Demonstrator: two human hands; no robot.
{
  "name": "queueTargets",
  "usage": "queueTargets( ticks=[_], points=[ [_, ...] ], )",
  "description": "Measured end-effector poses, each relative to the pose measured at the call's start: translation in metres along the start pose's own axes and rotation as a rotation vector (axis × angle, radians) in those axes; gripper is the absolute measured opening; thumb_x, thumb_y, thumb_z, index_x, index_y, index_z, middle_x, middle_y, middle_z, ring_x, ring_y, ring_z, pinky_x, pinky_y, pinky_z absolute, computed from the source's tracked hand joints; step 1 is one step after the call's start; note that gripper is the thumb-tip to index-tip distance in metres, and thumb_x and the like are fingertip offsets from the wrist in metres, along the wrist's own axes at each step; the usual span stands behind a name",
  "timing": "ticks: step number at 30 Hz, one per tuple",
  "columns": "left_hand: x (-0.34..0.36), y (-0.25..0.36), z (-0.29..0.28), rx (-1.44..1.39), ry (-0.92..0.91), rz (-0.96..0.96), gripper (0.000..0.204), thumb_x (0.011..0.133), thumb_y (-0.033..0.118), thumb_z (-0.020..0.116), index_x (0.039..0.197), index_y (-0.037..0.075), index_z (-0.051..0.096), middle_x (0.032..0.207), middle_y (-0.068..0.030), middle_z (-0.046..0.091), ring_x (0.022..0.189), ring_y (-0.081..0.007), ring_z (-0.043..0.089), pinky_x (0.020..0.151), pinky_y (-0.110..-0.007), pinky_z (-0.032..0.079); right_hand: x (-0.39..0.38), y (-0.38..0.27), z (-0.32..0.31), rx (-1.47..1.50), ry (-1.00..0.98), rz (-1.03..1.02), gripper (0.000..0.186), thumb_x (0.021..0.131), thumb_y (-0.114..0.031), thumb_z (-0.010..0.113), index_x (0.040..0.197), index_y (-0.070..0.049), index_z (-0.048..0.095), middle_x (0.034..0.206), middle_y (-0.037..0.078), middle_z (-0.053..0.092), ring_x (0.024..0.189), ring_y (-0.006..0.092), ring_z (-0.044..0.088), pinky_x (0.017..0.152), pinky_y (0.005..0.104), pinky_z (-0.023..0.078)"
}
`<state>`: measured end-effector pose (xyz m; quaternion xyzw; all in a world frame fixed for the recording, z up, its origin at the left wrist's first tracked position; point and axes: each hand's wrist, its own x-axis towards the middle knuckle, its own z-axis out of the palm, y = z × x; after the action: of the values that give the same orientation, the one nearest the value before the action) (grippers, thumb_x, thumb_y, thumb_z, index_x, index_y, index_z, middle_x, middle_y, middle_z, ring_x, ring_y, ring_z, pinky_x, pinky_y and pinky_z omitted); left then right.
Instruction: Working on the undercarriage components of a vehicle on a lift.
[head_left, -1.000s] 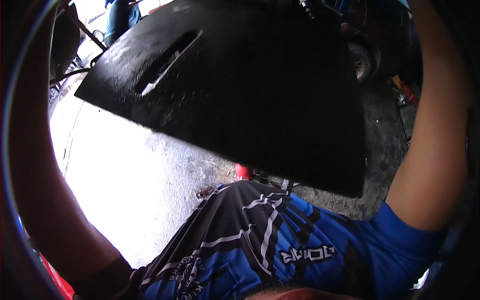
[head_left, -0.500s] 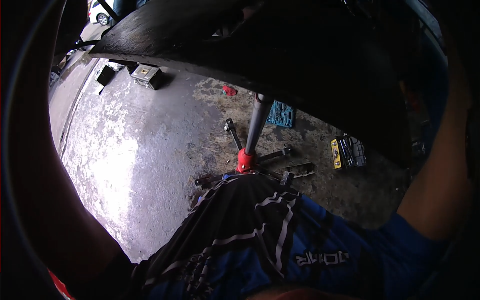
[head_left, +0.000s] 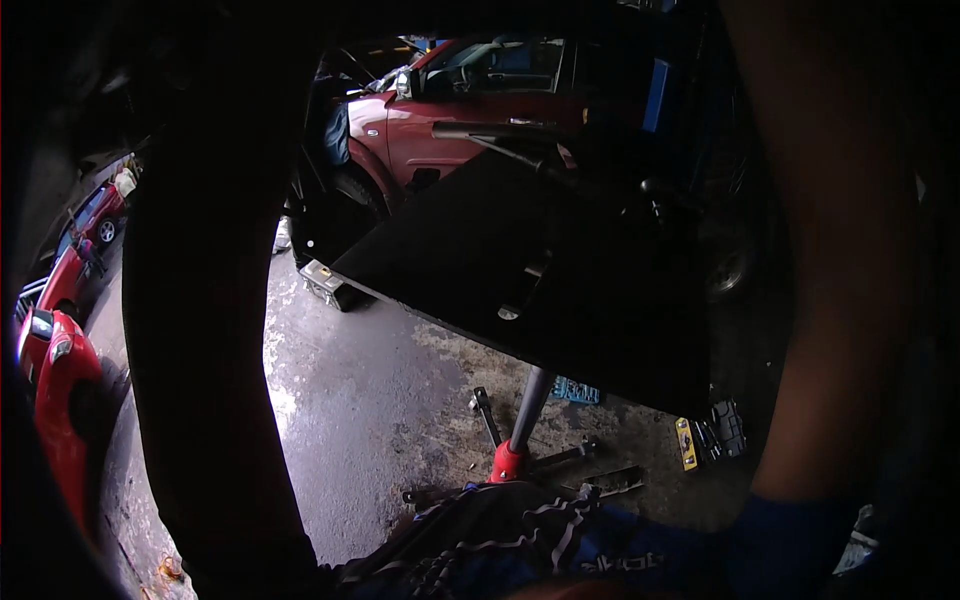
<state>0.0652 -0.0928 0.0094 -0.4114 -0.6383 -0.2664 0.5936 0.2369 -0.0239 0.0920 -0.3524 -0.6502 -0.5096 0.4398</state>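
Both my arms are raised and run up past the top of the view. My left forearm (head_left: pixel 210 300) is a dark shape on the left, my right forearm (head_left: pixel 850 300) is dim on the right, and neither hand shows. Between them lies a wide dark flat panel (head_left: pixel 440 250) with a pale edge, above a grey post (head_left: pixel 531 405) with a red collar (head_left: pixel 507 463) and spread black legs. A small shiny metal piece (head_left: pixel 525 290) and a long grey bar or pipe (head_left: pixel 480 131) appear on or over the panel. What my hands touch is out of sight.
On the floor are a silver-and-black box (head_left: pixel 325 285), a teal tool set (head_left: pixel 577 390) and a tray of tools with a yellow side (head_left: pixel 687 443). A dark red vehicle (head_left: pixel 430 130) stands beyond the panel. Bright red cars (head_left: pixel 65 410) are at far left.
My view has tilted up, so the panel, post and floor tools sit lower and the dark red vehicle shows. Both arms now reach up more steeply.
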Motion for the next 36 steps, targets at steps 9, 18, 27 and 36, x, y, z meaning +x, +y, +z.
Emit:
queueTargets(
  ticks=[9, 18, 27, 36],
  points=[
    [0.009, -0.009, 0.003, -0.025, 0.017, 0.001, 0.083, 0.080, 0.034, 0.071, 0.151, 0.034, 0.026, 0.155, -0.0243, 0.019, 0.143, -0.0406, 0.020, 0.115, -0.054, 0.021, 0.013, -0.001, -0.007, 0.004, -0.078, 0.014, 0.028, 0.081, -0.018, 0.057, 0.095, 0.000, 0.073, 0.099, 0.022, 0.069, 0.092, 0.0363, 0.067, 0.086, 0.0453, 0.051],
    [0.012, -0.002, 0.006, -0.029, 0.030, -0.013, 0.084, 0.079, 0.035, 0.072, 0.150, 0.035, 0.027, 0.153, -0.0260, 0.021, 0.143, -0.0413, 0.020, 0.114, -0.055, 0.021, 0.003, 0.004, -0.005, 0.141, 0.001, 0.024, 0.024, 0.079, -0.014, 0.056, 0.090, 0.000, 0.073, 0.098, 0.023, 0.069, 0.094, 0.0364, 0.067, 0.084, 0.0447, 0.052],
    [0.021, -0.003, 0.019, 0.006, 0.034, 0.029, 0.083, 0.079, 0.038, 0.072, 0.150, 0.034, 0.029, 0.151, -0.0249, 0.025, 0.141, -0.0420, 0.024, 0.113, -0.055, 0.025, -0.018, 0.015, -0.008, 0.204, -0.111, -0.004, 0.023, 0.076, -0.014, 0.063, 0.093, -0.001, 0.072, 0.104, 0.025, 0.066, 0.101, 0.0349, 0.064, 0.087, 0.0462, 0.050],
    [0.025, -0.031, 0.056, 0.115, 0.254, 0.141, 0.083, 0.080, 0.040, 0.073, 0.150, 0.032, 0.028, 0.149, -0.0197, 0.033, 0.136, -0.0391, 0.035, 0.108, -0.057, 0.033, -0.088, 0.066, 0.123, 0.385, -0.593, -0.278, 0.024, 0.089, -0.020, 0.060, 0.105, -0.003, 0.066, 0.094, 0.019, 0.068, 0.093, 0.0329, 0.066, 0.085, 0.0411, 0.052]
  ],
)
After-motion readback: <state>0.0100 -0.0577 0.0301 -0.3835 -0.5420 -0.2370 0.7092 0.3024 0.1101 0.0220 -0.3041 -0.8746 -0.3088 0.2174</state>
